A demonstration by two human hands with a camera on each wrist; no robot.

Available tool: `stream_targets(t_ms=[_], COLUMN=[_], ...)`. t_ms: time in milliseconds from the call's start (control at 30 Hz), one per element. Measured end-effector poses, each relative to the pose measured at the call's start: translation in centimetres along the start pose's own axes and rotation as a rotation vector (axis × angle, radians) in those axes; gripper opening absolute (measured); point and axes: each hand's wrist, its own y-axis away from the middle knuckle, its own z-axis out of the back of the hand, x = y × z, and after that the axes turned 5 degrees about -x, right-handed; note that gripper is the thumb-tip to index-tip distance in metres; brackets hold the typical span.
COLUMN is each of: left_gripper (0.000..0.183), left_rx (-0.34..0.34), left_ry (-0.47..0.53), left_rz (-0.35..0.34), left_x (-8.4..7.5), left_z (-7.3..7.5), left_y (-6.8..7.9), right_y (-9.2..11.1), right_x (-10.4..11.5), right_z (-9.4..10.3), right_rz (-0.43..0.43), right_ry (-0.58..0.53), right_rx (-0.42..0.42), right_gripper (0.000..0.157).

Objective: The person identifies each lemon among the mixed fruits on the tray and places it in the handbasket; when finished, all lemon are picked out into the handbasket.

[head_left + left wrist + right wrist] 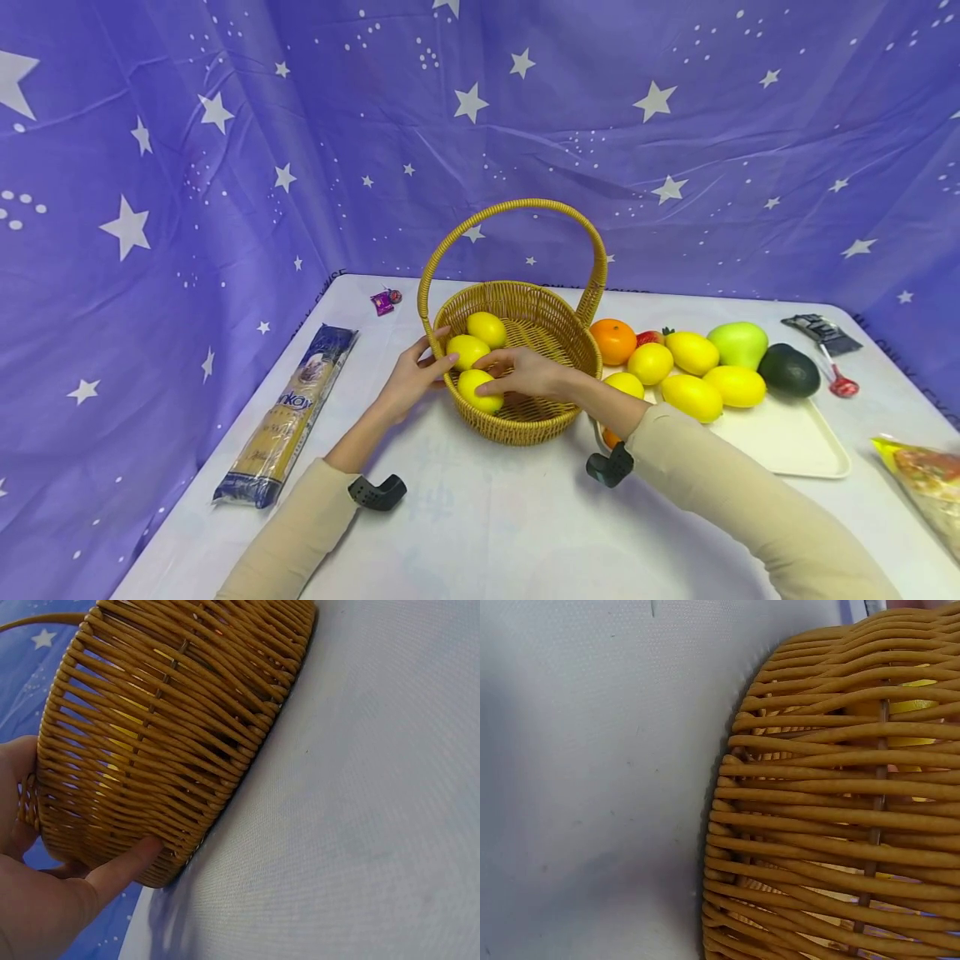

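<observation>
A woven wicker basket [517, 431] with a tall arched handle stands mid-table, and three lemons lie along its left inner side. My left hand [405, 383] grips the basket's left rim by the foot of the handle; in the left wrist view a finger of that hand [52, 904] lies along the outer weave. Reaching over the right rim, my right hand [534, 373] holds the nearest lemon [477, 393] between thumb and fingers. Behind it lie a second lemon [467, 350] and a third lemon [487, 328]. The right wrist view shows only basket weave [832, 787] and tabletop, with the hand hidden.
Right of the basket, a cream tray [787, 442] bears several lemons [692, 398], an orange [613, 342], a green pear [738, 344] and an avocado [789, 372]. A spaghetti pack [292, 417] lies left. Candies [384, 301], a lollipop [843, 385] and a food bag [926, 487] lie around.
</observation>
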Motion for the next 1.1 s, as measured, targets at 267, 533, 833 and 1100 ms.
stream_targets(t_ms=[267, 533, 833, 1100], left_gripper=[0.058, 0.059, 0.059, 0.059], left_rx=[0.004, -0.005, -0.007, -0.002], left_ry=[0.015, 0.010, 0.009, 0.003], left_rz=[0.005, 0.012, 0.012, 0.012], left_x=[0.3, 0.2, 0.3, 0.4], left_z=[-0.1, 0.0, 0.2, 0.3], left_y=[-0.2, -0.3, -0.3, -0.3], right_y=[0.6, 2.5, 5.9, 8.1], right_x=[0.1, -0.2, -3.0, -7.0], right_z=[1.8, 6.9, 12.2, 14.3], right_rz=[-0.076, -0.004, 0.092, 0.130], right_ry=[-0.230, -0.261, -0.081, -0.099], right_rx=[0.139, 0.235, 0.138, 0.082], right_gripper=[0.050, 0.053, 0.050, 0.045])
